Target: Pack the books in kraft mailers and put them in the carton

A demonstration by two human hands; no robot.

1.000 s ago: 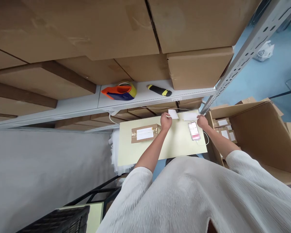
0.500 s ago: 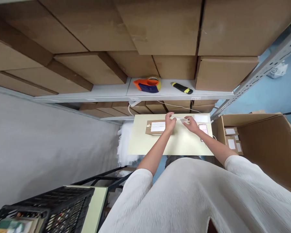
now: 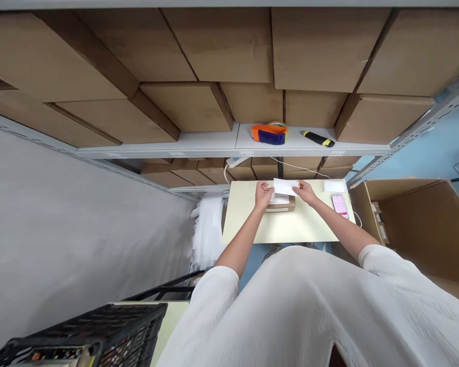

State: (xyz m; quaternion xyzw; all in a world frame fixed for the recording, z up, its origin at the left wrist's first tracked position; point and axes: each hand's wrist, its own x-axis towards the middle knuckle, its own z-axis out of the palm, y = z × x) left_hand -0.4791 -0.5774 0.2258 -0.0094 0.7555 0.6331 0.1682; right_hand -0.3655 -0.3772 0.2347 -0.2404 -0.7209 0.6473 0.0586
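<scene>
A white paper label [image 3: 285, 187] is stretched between my two hands, over a small brown box [image 3: 286, 206] on the pale yellow table [image 3: 245, 224]. My left hand [image 3: 263, 194] pinches the label's left end. At its right end, my right hand [image 3: 305, 191] grips the edge, with a small yellow-orange spot beside the fingers. The box bears white paper and partly lies behind the label. To the right, a phone [image 3: 340, 205] with a pink screen rests near a white stack of paper [image 3: 334, 186].
On the shelf [image 3: 214, 140] above lie an orange and blue tape dispenser [image 3: 269, 134] and a black-yellow cutter [image 3: 317, 138], before large cartons. An open carton [image 3: 424, 229] stands right. A black crate [image 3: 99, 326] is lower left; white wrapping [image 3: 208, 229] hangs left of the table.
The label, formerly seen nearly edge-on, now lies flat to view between my hands. The box now sits beneath it rather than left of my left hand. The camera view has shifted left.
</scene>
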